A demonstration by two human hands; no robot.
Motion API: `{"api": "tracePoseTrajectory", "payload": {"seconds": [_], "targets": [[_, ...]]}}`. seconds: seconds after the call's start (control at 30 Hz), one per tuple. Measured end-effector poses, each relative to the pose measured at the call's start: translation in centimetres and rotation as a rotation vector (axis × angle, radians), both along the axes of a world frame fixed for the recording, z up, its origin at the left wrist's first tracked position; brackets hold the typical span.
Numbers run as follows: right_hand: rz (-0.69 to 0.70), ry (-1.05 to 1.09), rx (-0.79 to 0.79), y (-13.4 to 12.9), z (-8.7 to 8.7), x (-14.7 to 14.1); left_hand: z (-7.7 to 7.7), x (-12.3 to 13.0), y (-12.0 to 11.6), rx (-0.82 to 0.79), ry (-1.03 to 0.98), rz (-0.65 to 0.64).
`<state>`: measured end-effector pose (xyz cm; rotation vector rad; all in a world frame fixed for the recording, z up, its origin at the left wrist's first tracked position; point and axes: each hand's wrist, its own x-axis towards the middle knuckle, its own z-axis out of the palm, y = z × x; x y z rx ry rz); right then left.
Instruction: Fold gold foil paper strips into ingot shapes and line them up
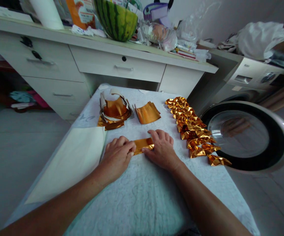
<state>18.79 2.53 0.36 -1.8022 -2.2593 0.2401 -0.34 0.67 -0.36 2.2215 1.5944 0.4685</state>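
A folded strip of gold foil paper [142,144] lies on the cloth-covered table [132,203] between my two hands. My left hand [117,152] has its fingers curled, with thumb and forefinger pinching the strip's left end. At the right end, my right hand [163,149] grips the paper, its thumb at the near edge and its fingers over the far side; part of that end is hidden. Just beyond lies a small stack of gold foil sheets [148,113]. Farther left is a curled bundle of gold sheets [114,109] with pale wrapping.
Several folded gold ingot shapes [193,127] line the table's right side. A large pale paper sheet [70,160] lies at left. Behind stands a drawer cabinet [122,65] with a cut watermelon [117,19] on top. An open washing machine door [245,134] reaches the table's right edge.
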Motion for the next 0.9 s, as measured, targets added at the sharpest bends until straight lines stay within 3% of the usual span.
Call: {"api": "tracePoseTrajectory", "payload": {"seconds": [0.27,0.63,0.9], "targets": [[0.022,-0.031,-0.125,0.8,0.4,2.2,0.2,-0.1,-0.1,-0.022,-0.006,0.004],[0.077,-0.008,-0.157,1.2,1.0,3.2,0.0,-0.2,-0.2,0.025,-0.012,0.003],[0.129,0.066,0.025,0.7,-0.1,1.3,-0.4,0.0,-0.4,0.165,0.036,-0.024]]}}
